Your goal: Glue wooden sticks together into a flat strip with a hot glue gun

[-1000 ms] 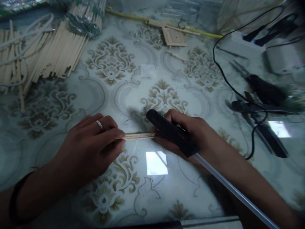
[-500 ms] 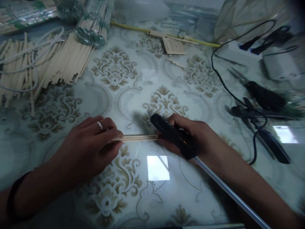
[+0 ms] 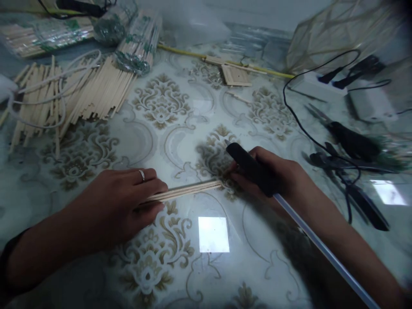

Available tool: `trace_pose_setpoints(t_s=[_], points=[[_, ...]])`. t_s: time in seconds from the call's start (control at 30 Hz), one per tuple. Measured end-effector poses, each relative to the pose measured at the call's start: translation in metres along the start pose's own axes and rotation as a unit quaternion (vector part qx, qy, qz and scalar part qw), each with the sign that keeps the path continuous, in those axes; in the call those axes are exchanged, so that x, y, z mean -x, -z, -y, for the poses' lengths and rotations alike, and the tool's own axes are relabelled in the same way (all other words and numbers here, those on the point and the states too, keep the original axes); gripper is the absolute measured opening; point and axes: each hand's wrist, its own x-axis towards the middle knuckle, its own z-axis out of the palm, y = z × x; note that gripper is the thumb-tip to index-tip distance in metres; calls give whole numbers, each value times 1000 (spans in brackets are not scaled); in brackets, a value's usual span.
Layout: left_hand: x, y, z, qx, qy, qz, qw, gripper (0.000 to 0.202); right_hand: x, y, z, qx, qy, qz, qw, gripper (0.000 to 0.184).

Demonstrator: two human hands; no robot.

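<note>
In the head view, the left hand (image 3: 119, 206) pinches thin wooden sticks (image 3: 189, 190) between thumb and fingers, low above the patterned table (image 3: 247, 240). The right hand (image 3: 283, 180) is closed round a black glue gun (image 3: 251, 169), a translucent rod (image 3: 322, 249) running from its rear, near the sticks' far end. At upper left, clear plastic packets (image 3: 140, 40) hold pale sticks; beside them lies a loose pile (image 3: 99, 88).

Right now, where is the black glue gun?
In the head view, the glue gun is right of centre, held in the right hand, just right of the thin wooden sticks in the left hand.
</note>
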Motion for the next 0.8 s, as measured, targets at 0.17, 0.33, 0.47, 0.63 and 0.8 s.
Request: trace_pose_setpoints(t_s=[0.17,0.33,0.47,0.63,0.8], points=[[4,0,-7,25,6,10,1000,9,-2,2,-9,-13,-4,-66,998,11],[3,6,-19,126,8,69,990,14,-1,-3,-6,-17,-3,-103,995,13],[3,8,-29,177,4,96,980,16,2,-6,-1,-10,-16,-83,996,18],[4,7,-34,184,-25,79,979,23,4,-10,8,-21,-17,-53,998,19],[2,9,-37,191,-54,72,977,43,5,-21,22,-57,-23,-5,998,22]])
